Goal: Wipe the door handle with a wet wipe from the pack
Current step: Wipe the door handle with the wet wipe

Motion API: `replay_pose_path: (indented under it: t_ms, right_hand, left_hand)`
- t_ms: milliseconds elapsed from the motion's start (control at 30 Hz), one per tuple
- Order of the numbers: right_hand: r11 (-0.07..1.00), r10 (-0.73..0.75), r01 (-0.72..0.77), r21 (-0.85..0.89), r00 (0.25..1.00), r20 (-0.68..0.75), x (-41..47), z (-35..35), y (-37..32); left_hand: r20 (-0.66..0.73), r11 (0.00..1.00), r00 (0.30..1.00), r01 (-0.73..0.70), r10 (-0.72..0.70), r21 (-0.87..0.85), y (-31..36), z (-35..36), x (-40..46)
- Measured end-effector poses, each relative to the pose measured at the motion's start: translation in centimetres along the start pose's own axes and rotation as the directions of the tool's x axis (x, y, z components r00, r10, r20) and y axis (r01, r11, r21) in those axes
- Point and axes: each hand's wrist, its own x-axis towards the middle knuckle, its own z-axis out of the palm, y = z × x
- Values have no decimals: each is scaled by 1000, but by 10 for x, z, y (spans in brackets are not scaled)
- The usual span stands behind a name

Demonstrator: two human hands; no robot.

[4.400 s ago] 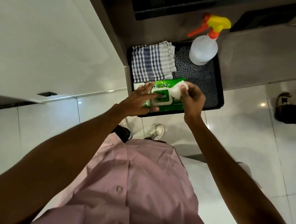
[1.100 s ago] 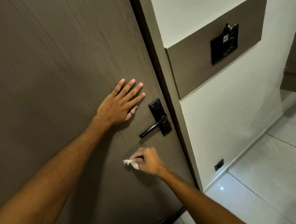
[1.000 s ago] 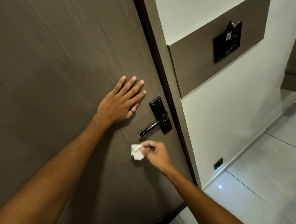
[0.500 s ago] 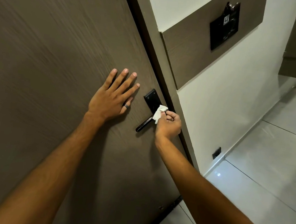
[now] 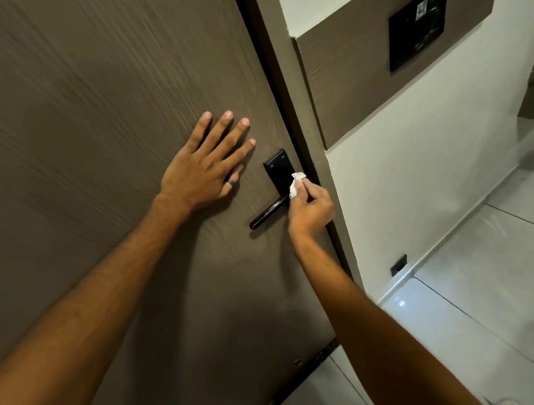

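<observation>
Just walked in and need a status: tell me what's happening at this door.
A person is cleaning the black door handle. The right hand pinches a crumpled white wet wipe against the handle's backplate, near the lever's base. The left hand lies flat and open on the brown door, beside the handle.

Both forearms are bare from the bottom edge of the view to the wrists, with no sleeve, watch or bracelet showing on either. The left hand (image 5: 201,176) wears one dark, plain band ring (image 5: 231,182) on a finger at its right edge, close to the knuckle; its nails are short and unpainted. The right hand (image 5: 311,208) shows no ring or other item on its visible back, and its fingertips are largely hidden from view.
</observation>
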Motion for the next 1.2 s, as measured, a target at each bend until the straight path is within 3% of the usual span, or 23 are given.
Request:
replay_pose_path:
  t_ms: [167,367,567,733,867,933,1100,1167,1200]
  right_hand:
    - [977,199,-203,64,978,60,0,-15,14]
    - [1000,-12,8,29,991,134,-24,-21,18]
    - [997,-69,71,-12,990,126,5,-19,8]
    - [960,-257,274,-47,939,231,21,-22,14]
    - [858,-473,512,-38,817,330,7,-31,26]
    - [767,-547,640,-52,693,470,-4,-33,32]
    - [455,-549,883,-113,378,745,-23,-34,39]
    - [390,-509,913,-117,319,799,-10,-35,35]
    - [387,-515,907,-168,364,776,-1,-35,28]
  left_hand:
    - [-14,1000,1000,12,-12,-2,2,-2,-1]
    - [-8,1000,1000,7,-7,7,1,-1,0]
    - [-6,1000,1000,8,-8,5,0,0,0]
    - [-11,1000,1000,9,-9,-9,0,0,1]
    - [-20,999,999,28,-28,-15,3,0,1]
    - [-16,1000,1000,26,-26,-11,4,0,2]
    - [4,1000,1000,21,-21,-14,2,2,0]
    - [4,1000,1000,17,-17,-15,3,1,0]
    - [3,1000,1000,18,-18,-18,3,-1,0]
